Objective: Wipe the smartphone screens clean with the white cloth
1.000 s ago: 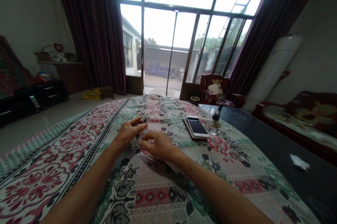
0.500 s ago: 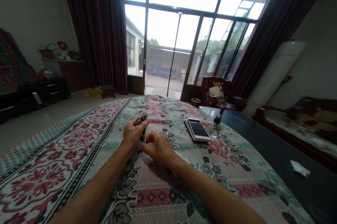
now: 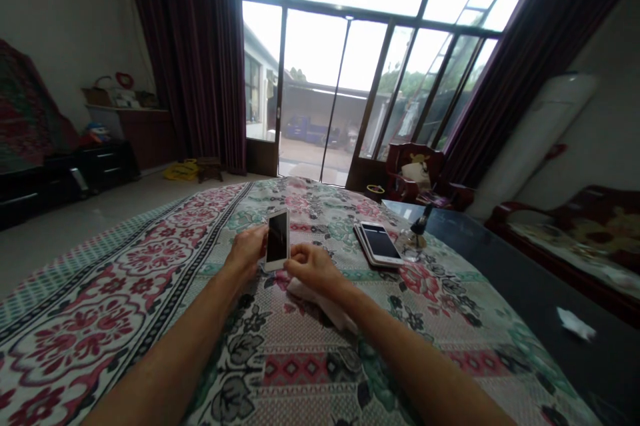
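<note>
Since the last frame the phone [image 3: 278, 239] has turned: it was tipped nearly side-on, now its dark screen faces the wearer, standing up & leaning a bit, well left of the stack [image 3: 384, 243]. R hand [image 3: 314, 267] has come up to meet it, & the white wad [image 3: 325, 309] under that wrist shows more plainly, left of & nearer than the stack. Upshot: whole front's in view, w/ both hands on the edges & fingers off the glass. State: L hand [image 3: 249, 247] grips the left side, some fingers prob. tucked behind (can't see); R hand pinches the lower right corner, thumb & fingertip; hands apart, phone btwn them. Materials: phone's a slim rounded slab, pale rim, glossy black glass w/ faint reflections. Stack = similar white-framed phone, flat, on another thin slab (can't tell what). Wad's soft, creased, tissue or cloth, unclear. Just right of the stack, a clear pot [image 3: 413, 247], prob. glass, w/ a black upright bit. Cloth [image 3: 150, 256] under the stack is woven, textured, red/green/black florals & diamonds, slightly rumpled. Further right of the stack, past the cloth's edge: worktop [image 3: 530, 299], dark, smooth, shiny, w/ a crumpled white scrap [image 3: 576, 325].
</note>
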`<state>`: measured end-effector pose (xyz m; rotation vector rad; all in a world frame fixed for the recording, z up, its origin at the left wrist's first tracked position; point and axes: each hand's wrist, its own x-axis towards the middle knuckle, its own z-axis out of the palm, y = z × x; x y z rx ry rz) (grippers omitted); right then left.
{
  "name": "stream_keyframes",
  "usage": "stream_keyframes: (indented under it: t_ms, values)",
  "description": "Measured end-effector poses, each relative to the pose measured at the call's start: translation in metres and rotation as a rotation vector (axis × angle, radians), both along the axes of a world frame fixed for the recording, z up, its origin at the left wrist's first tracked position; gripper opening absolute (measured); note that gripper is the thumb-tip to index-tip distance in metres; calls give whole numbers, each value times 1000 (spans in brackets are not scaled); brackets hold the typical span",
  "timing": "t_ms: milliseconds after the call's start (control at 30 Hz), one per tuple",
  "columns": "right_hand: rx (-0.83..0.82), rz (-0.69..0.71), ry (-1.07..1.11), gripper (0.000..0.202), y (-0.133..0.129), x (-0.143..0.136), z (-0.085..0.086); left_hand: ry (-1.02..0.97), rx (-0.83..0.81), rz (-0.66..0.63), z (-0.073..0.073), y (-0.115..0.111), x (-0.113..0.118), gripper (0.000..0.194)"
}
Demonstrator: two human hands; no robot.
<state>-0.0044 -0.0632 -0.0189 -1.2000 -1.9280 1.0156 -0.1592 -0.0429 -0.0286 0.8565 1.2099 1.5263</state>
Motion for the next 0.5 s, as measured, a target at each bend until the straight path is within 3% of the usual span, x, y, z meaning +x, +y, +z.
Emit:
stream_keyframes:
  t_ms: [67, 267, 400, 500]
  values:
    - [-84, 68, 88, 8, 5, 6, 0, -116, -63, -101, -2, 1, -8, 5]
    - [-134, 171, 133, 11, 12, 17, 1, -315, -123, -364, -5, -2, -26, 41]
    - [-148, 176, 176, 12, 14, 20, 1, -347, -157, -389, -2, -8, -28, 65]
    - [-121, 204, 212, 13, 19, 24, 3, -327, -152, -354, 2, -11, -23, 72]
